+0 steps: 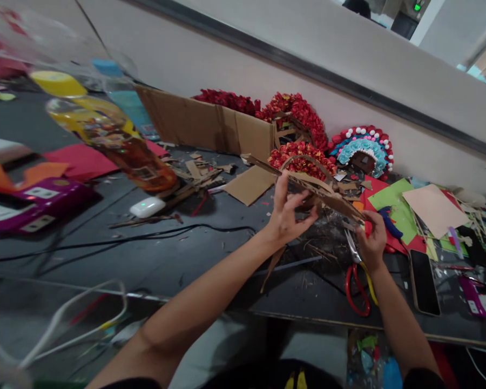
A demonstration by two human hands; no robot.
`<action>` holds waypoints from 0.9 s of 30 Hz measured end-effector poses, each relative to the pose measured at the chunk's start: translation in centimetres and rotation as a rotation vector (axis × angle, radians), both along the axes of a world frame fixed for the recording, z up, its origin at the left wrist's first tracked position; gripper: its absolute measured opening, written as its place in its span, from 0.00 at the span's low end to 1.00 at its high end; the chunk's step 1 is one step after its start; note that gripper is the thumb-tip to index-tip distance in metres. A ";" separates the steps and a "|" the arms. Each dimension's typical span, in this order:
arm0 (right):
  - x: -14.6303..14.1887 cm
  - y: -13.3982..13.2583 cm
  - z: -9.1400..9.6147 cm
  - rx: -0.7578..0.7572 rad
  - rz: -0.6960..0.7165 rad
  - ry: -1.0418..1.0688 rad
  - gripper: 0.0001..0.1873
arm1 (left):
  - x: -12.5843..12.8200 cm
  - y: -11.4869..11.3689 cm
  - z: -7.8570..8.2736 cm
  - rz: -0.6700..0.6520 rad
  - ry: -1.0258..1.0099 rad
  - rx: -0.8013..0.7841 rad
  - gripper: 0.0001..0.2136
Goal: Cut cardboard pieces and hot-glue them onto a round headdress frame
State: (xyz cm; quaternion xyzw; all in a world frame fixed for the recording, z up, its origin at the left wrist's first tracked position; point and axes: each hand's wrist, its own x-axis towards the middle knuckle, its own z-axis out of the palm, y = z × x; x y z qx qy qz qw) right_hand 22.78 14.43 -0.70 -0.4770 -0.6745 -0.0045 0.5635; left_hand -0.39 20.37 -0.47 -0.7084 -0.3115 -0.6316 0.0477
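A piece of brown cardboard [328,195] is raised above the table, tilted down toward the right and seen nearly edge-on. My left hand [289,216] grips it near its left part, with the fingers curled at its underside. At its right end, my right hand [373,235] pinches the edge between thumb and fingers. Scissors [357,286] with red and yellow handles lie just below my right hand. A flat square of cardboard [251,185] rests on the table to the left of my left hand.
Red flower-like craft pieces [302,116] and a blue arched one [362,151] stand against the wall. A tea bottle [113,135] and a white case [147,207] are at left. Coloured paper sheets [433,208] and a phone [424,283] lie at right. Black cables [146,239] cross the table.
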 end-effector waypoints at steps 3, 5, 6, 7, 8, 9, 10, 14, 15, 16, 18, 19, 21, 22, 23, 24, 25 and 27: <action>-0.3 -1.2 0.7 0.175 0.018 -0.032 0.20 | 0.0 -0.9 0.7 0.010 0.126 0.245 0.32; -0.6 -2.1 1.3 0.246 0.064 -0.085 0.20 | 0.2 -1.2 0.9 0.002 0.161 0.325 0.28; -0.8 -2.5 1.6 0.268 0.091 -0.115 0.19 | 0.3 -1.4 0.9 -0.006 0.170 0.351 0.25; -1.1 -2.9 2.0 0.290 0.120 -0.141 0.19 | 0.4 -1.4 0.8 -0.014 0.176 0.370 0.23; -1.3 -3.1 2.3 0.311 0.147 -0.160 0.19 | 0.6 -1.5 0.8 -0.020 0.180 0.381 0.21; -1.5 -3.3 2.5 0.332 0.170 -0.172 0.19 | 0.6 -1.5 0.7 -0.026 0.178 0.388 0.19; -1.7 -3.4 2.7 0.349 0.188 -0.177 0.19 | 0.7 -1.5 0.6 -0.035 0.174 0.392 0.17; -2.2 -3.4 3.0 0.356 0.201 -0.180 0.20 | 0.8 -1.4 0.2 -0.050 0.167 0.397 0.18; -2.2 -3.4 3.0 0.354 0.199 -0.179 0.21 | 0.7 -1.4 0.1 -0.040 0.172 0.389 0.19; -2.2 -3.4 3.0 0.353 0.197 -0.179 0.21 | 0.7 -1.3 -0.1 -0.023 0.179 0.377 0.21; -2.2 -3.5 3.0 0.353 0.191 -0.183 0.21 | 0.6 -1.3 -0.5 0.017 0.192 0.353 0.25; -2.2 -3.5 3.0 0.349 0.188 -0.188 0.21 | 0.6 -1.2 -0.6 0.032 0.198 0.343 0.26; -2.2 -3.6 3.0 0.336 0.177 -0.200 0.21 | 0.5 -1.2 -0.9 0.036 0.206 0.328 0.28; -2.3 -3.6 3.1 0.329 0.171 -0.208 0.20 | 0.5 -1.2 -1.0 0.026 0.206 0.320 0.28; -2.3 -3.7 3.1 0.324 0.165 -0.214 0.20 | 0.5 -1.2 -1.0 0.011 0.204 0.310 0.28; -2.3 -3.7 3.1 0.322 0.162 -0.219 0.19 | 0.5 -1.2 -1.0 -0.004 0.198 0.303 0.28; -2.3 -3.7 3.1 0.325 0.160 -0.221 0.19 | 0.5 -1.2 -0.9 -0.019 0.191 0.303 0.27; -2.3 -3.7 3.1 0.334 0.158 -0.219 0.18 | 0.5 -1.2 -0.8 -0.040 0.177 0.317 0.25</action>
